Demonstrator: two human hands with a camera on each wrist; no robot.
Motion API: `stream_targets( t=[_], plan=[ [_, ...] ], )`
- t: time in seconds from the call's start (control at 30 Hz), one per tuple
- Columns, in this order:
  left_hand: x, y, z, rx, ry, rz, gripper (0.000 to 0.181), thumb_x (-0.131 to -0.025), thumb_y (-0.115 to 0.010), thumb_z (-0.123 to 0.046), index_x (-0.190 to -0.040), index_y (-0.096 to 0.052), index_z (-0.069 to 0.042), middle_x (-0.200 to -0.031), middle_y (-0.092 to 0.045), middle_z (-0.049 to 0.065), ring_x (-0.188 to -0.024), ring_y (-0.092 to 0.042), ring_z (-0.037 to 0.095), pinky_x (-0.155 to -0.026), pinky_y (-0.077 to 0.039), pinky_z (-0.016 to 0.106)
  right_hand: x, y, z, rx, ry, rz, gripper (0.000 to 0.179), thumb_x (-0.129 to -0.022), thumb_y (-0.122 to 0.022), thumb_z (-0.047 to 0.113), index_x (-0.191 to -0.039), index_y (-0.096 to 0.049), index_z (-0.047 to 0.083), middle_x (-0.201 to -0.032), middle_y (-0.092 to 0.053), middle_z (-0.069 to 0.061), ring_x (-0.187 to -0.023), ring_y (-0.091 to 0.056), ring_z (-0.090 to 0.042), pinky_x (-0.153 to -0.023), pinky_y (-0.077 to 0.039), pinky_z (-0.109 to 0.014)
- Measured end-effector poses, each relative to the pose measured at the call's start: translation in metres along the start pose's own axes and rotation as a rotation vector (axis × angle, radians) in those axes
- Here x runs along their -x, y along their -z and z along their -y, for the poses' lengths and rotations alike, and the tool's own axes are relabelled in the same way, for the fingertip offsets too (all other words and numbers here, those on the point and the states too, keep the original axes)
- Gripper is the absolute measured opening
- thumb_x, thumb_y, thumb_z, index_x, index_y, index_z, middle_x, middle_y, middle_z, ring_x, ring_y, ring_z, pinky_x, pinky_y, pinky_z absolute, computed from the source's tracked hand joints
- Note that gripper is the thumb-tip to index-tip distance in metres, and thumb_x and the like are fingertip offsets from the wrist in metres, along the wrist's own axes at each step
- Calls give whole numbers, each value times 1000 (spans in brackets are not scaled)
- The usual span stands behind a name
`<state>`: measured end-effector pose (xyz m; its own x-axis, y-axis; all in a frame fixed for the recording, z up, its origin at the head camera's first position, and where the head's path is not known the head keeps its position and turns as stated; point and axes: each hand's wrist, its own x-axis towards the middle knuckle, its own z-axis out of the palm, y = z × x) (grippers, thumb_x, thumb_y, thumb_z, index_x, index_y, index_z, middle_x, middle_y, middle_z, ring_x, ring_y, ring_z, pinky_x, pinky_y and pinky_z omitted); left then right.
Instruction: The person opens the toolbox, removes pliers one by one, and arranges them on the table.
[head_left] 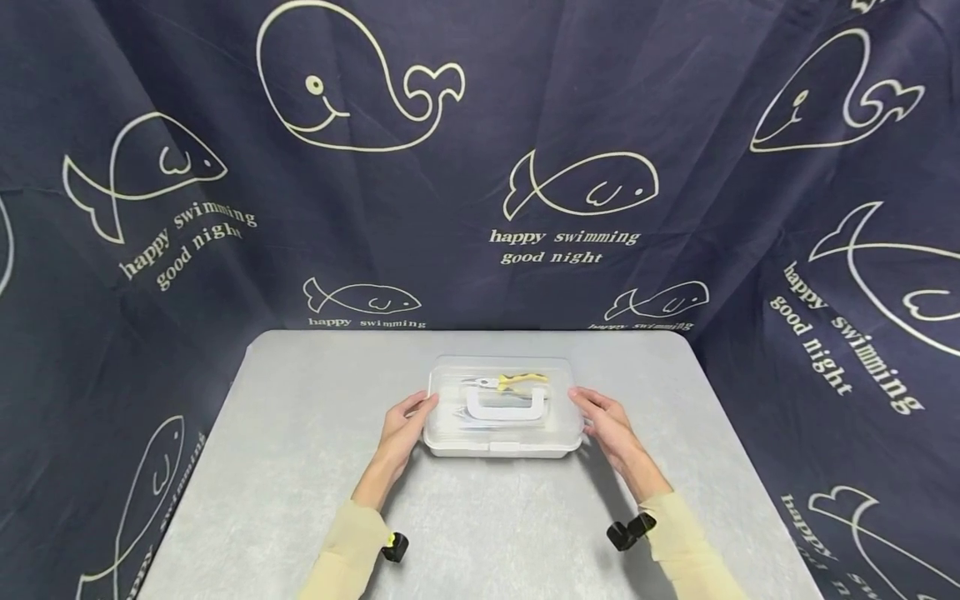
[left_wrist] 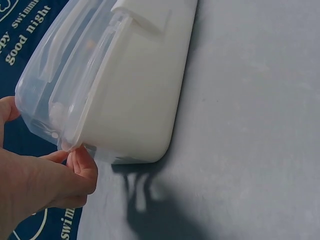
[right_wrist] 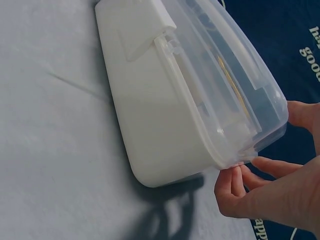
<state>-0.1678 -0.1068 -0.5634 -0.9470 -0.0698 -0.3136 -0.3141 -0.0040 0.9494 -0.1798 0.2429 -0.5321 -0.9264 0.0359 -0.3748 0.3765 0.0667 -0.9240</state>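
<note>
A white storage box (head_left: 447, 433) with a clear lid sits on the table, its lid down and its front latch (head_left: 504, 447) facing me. Pliers with yellow-and-black handles (head_left: 525, 379) show through the lid, behind the white carrying handle (head_left: 506, 412). My left hand (head_left: 403, 427) grips the box's left end; in the left wrist view its fingers (left_wrist: 82, 167) curl under the lid's rim. At the opposite end my right hand (head_left: 613, 427) holds the same rim, fingers (right_wrist: 232, 192) below and thumb (right_wrist: 300, 114) against the lid. Other contents are blurred by the plastic.
The grey table (head_left: 300, 467) extends around the box on all sides. A dark blue curtain (head_left: 480, 100) with whale and fish drawings hangs along the back and both sides. Small black devices (head_left: 632, 531) are strapped at both wrists.
</note>
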Motion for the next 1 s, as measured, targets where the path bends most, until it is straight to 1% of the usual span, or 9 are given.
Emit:
stream_targets(
  t=[0.13, 0.2, 0.37, 0.53, 0.6, 0.8, 1.0],
  plan=[
    [5, 7, 2, -2, 0, -8, 76, -95, -71, -48, -150, -48, 0, -141, -52, 18, -126, -52, 31, -109, -45, 44, 5, -6, 0, -5, -7, 4, 67, -103, -63, 36, -152, -40, -5, -157, -40, -21, -138, -42, -36, -111, -40, -48],
    [8, 10, 2, -9, -1, -11, 76, -96, -70, -49, -150, -48, 0, -141, -52, 18, -125, -53, 30, -108, -46, 43, 7, -9, -1, -8, -12, 4, 66, -103, -64, 35, -152, -41, -4, -157, -40, -21, -138, -42, -36, -113, -38, -50],
    [15, 19, 3, -4, 7, -16, 74, -96, -71, -46, -150, -48, -1, -142, -52, 17, -123, -53, 29, -107, -46, 43, 12, -16, -2, -3, -13, 4, 66, -102, -65, 36, -151, -43, -2, -157, -41, -19, -137, -44, -34, -112, -40, -48],
    [21, 26, 5, 22, 5, -10, 75, -96, -71, -46, -151, -47, 0, -144, -49, 18, -125, -52, 29, -109, -45, 42, 17, -24, -3, -14, -2, 22, 67, -103, -64, 33, -152, -40, -5, -156, -41, -23, -137, -44, -35, -109, -43, -45],
    [24, 28, 6, 19, 2, -17, 75, -97, -70, -46, -150, -47, 0, -144, -49, 19, -125, -53, 30, -109, -45, 42, 20, -26, -4, -20, 3, 35, 68, -103, -64, 32, -153, -38, -6, -157, -39, -25, -139, -43, -37, -110, -42, -46],
    [33, 36, 11, 2, -6, -5, 76, -98, -69, -48, -152, -45, 1, -146, -47, 19, -126, -51, 30, -108, -45, 43, 26, -32, -7, -21, 10, 51, 70, -103, -65, 31, -154, -36, -8, -159, -36, -26, -141, -40, -39, -114, -37, -54],
    [41, 44, 12, -30, 9, -12, 80, -94, -70, -54, -152, -46, -3, -148, -48, 18, -128, -51, 30, -107, -45, 43, 32, -38, -10, -18, 7, 43, 67, -102, -65, 31, -152, -39, -6, -156, -40, -25, -140, -42, -38, -114, -37, -54]
  ],
)
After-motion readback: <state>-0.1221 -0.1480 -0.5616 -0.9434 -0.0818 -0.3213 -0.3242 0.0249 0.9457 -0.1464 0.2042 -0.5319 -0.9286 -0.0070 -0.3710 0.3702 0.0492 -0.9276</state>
